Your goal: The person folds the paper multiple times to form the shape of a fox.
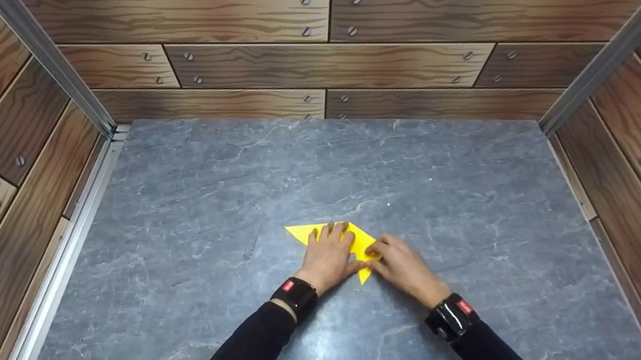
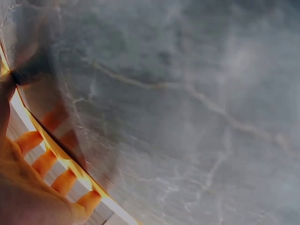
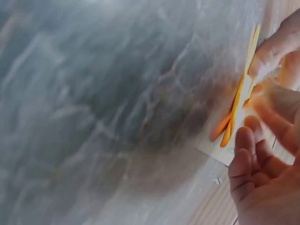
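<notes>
A folded piece of yellow paper (image 1: 363, 234) lies on the grey marbled surface, with pointed corners at its left and lower ends. My left hand (image 1: 328, 260) rests over its middle, fingers spread and pressing on it, the thumb reaching toward the lower point. At the paper's right edge, my right hand (image 1: 405, 263) pinches it between thumb and bent fingers. The left wrist view catches the paper edge-on, with several left fingertips (image 2: 65, 180) against it. In the right wrist view the yellow paper (image 3: 241, 96) shows as thin layers beside the fingers. Hands hide part of the folds.
The grey marbled tabletop (image 1: 209, 185) spreads around the hands. Wood-patterned walls (image 1: 250, 63) stand at the back and both sides, with metal corner posts (image 1: 53, 64). Each wrist bears a black band (image 1: 296, 297) over or beside a dark sleeve.
</notes>
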A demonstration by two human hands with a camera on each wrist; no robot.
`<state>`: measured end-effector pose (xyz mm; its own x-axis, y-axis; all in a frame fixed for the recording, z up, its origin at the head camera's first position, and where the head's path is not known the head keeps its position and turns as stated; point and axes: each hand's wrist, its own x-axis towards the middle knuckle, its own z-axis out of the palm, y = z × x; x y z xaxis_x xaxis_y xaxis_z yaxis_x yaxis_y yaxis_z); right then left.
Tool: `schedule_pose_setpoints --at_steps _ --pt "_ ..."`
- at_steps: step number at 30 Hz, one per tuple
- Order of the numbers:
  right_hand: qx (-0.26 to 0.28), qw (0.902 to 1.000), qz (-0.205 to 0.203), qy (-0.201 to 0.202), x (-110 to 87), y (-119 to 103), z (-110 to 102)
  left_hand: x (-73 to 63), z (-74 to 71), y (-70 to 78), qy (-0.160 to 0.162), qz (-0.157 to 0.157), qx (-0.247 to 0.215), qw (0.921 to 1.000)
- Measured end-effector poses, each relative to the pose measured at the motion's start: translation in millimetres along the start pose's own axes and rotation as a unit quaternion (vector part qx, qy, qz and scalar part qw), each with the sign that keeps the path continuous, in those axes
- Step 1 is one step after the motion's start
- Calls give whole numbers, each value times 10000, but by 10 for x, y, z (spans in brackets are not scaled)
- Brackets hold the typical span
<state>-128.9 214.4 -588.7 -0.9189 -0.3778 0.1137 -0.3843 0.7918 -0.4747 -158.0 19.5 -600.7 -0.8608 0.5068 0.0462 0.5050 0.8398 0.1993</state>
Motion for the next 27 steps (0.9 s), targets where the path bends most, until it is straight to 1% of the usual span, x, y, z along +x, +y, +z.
schedule_pose_setpoints --at_steps 3,10,16,19,24,27 --pt "2 9999 65 -84 5 6 17 -5 29 2 158 48 2 9999" --pt "86 9996 196 -180 28 9 19 -26 16 29 147 152 87 9997" --pt "80 9998 101 -138 34 9 19 -21 51 48 259 242 120 9993" --pt "67 9999 71 -116 29 11 25 -21 65 57 206 282 154 9993" --pt "-37 10000 -53 -9 25 3 34 -51 55 69 154 357 394 9985" --pt "-82 9999 -103 -36 29 3 28 -70 46 72 140 369 430 9983"
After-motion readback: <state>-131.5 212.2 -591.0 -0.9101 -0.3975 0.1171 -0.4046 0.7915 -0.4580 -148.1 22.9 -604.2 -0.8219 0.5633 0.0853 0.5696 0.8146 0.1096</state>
